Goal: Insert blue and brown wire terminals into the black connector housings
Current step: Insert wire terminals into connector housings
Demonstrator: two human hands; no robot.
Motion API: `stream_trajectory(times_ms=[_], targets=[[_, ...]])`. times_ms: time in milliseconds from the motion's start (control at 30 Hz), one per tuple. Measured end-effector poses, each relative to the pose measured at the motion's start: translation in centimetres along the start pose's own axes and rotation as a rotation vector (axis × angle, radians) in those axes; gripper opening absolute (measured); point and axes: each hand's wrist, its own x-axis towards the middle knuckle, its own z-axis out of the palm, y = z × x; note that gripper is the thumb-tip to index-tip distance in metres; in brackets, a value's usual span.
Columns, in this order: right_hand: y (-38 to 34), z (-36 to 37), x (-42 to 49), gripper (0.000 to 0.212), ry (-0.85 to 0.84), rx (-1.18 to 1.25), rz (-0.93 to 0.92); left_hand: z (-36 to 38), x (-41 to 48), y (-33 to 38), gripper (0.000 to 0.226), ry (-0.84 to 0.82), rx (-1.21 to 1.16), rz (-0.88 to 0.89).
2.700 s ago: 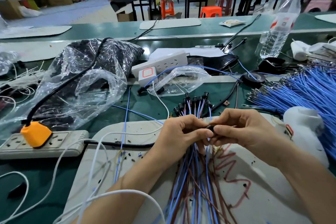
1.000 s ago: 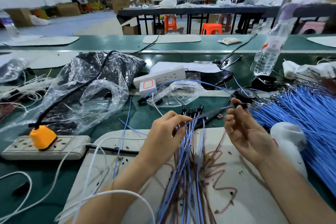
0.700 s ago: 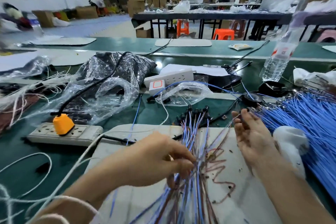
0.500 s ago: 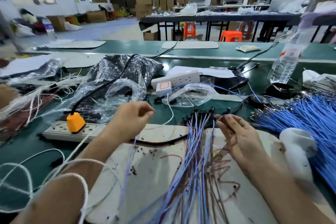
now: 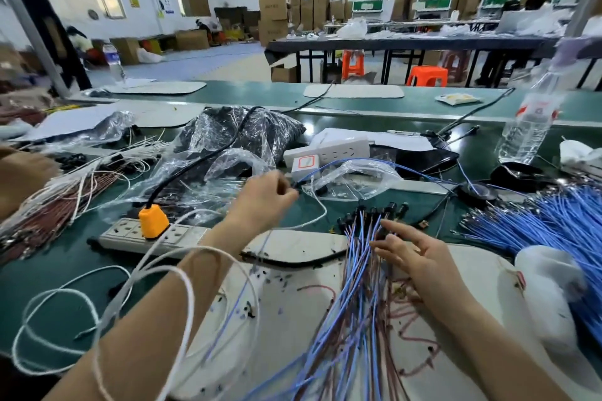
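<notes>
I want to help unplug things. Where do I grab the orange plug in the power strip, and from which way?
Grab the orange plug by its chunky body, pinching its left and right sides, coming down from the near side. It stands upright in the power strip, and its black cord leaves the top and bends away toward the back, so skip the cord.

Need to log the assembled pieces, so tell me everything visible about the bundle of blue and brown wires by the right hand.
The wire bundle is a loose sheaf of thin blue and brown wires, plastic-coated by the look, lying across the white mat. It narrows toward the far end, where small black connector housings cap the wires over the green table. The near ends fan out and leave the frame at the bottom. The right hand touches it with spread fingers.
</notes>
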Motion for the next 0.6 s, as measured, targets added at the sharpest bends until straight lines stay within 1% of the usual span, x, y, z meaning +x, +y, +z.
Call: stream_trajectory(times_ms=[67, 100, 167, 200, 233, 300, 333, 367, 400, 467, 500, 533, 567, 600], targets=[[0.5, 0.4, 0.2, 0.017, 0.049, -0.069, -0.055, -0.3, -1.8, 3.0, 0.010, 0.032, -0.165, 0.231], [0.5, 0.6, 0.2, 0.015, 0.073, -0.079, -0.072, -0.2, -2.5, 4.3, 0.010, 0.017, -0.212, 0.342], [0.6, 1.0, 0.3, 0.014, 0.098, -0.107, -0.083, 0.7, -3.2, 6.4, 0.006, 0.010, -0.228, 0.530], [0.6, 1.0, 0.2, 0.014, 0.094, -0.149, -0.082, 1.3, -3.3, 7.4, 0.002, 0.036, -0.209, 0.592], [0.4, 1.0, 0.1, 0.016, 0.073, -0.180, -0.081, 1.9, -3.3, 8.1, 0.003, 0.067, -0.196, 0.634], [0.1, 1.0, -0.1, 0.024, -0.006, -0.136, -0.099, 3.0, -3.4, 9.3, 0.004, 0.086, -0.231, 0.685], [0.0, 0.9, -0.2, 0.026, -0.054, -0.076, -0.127, 3.6, -3.5, 9.7, 0.004, 0.056, -0.259, 0.709], [0.2, 0.7, -0.3, 0.022, -0.077, -0.053, -0.173, 4.1, -3.6, 10.0, 0.005, -0.006, -0.276, 0.735], [0.3, 0.7, -0.4, 0.020, -0.055, -0.068, -0.214, 4.6, -3.8, 10.1, 0.006, -0.074, -0.280, 0.767], [0.9, 0.6, -0.2, 0.038, 0.051, -0.113, -0.237, 5.2, -3.9, 10.1, 0.007, -0.174, -0.285, 0.833], [1.0, 0.7, -0.2, 0.040, 0.076, -0.074, -0.231, 5.3, -4.0, 10.0, 0.007, -0.189, -0.300, 0.850], [0.8, 1.0, -0.2, 0.038, 0.078, 0.001, -0.237, 5.2, -3.9, 9.9, 0.007, -0.169, -0.332, 0.852], [0.7, 1.2, -0.1, 0.032, 0.052, 0.091, -0.230, 4.9, -3.7, 9.6, 0.007, -0.113, -0.363, 0.835], [0.7, 1.3, 0.0, 0.031, 0.023, 0.168, -0.208, 4.4, -3.2, 9.1, 0.008, -0.013, -0.385, 0.800]])
